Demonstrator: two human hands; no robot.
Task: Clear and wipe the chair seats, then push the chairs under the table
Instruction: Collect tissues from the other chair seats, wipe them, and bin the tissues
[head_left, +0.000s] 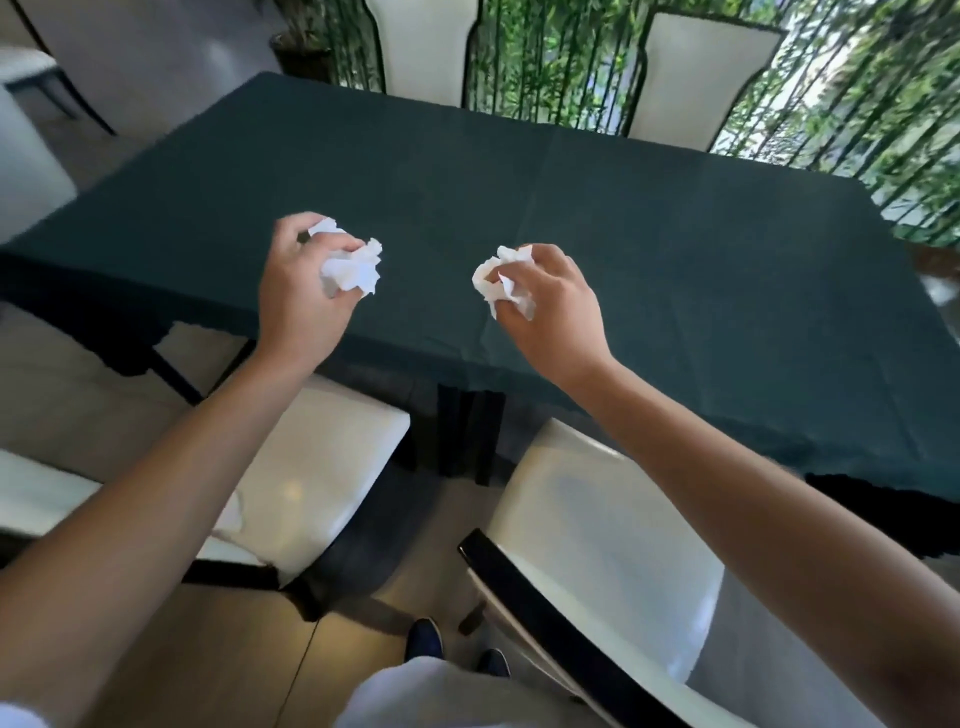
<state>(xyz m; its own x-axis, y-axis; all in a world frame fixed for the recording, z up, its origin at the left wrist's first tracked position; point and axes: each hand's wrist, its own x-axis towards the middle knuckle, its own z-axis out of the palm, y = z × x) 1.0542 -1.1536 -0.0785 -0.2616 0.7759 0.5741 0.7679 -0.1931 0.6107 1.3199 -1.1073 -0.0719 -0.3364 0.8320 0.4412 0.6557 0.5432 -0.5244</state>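
A dark green cloth is covering the surface (519, 208), with bamboo greenery showing behind two pale chair backs at twelve o'clock. In the head view, the left hand (306, 280) is gripping a crumpled white tissue (353, 267), fingers curled tight around it, and the right hand (545, 301) is clutching a second crumpled tissue (501, 283) the same way; both are hovering over the cloth near its front edge. The left chair seat (322, 467) is sitting at seven o'clock and the right chair seat (597, 545) at five o'clock, both pulled out from under the surface.

Judging by this, the wads are either rubbish just cleared or wipes about to be used. To wipe well, each wad should be flattened slightly and drawn across the whole cushion, edges included.

The forearms are covering parts of both seats, so any remaining litter there cannot be told; a pale scrap beside the left forearm is hard to make out. Motion blur is softening the corners.
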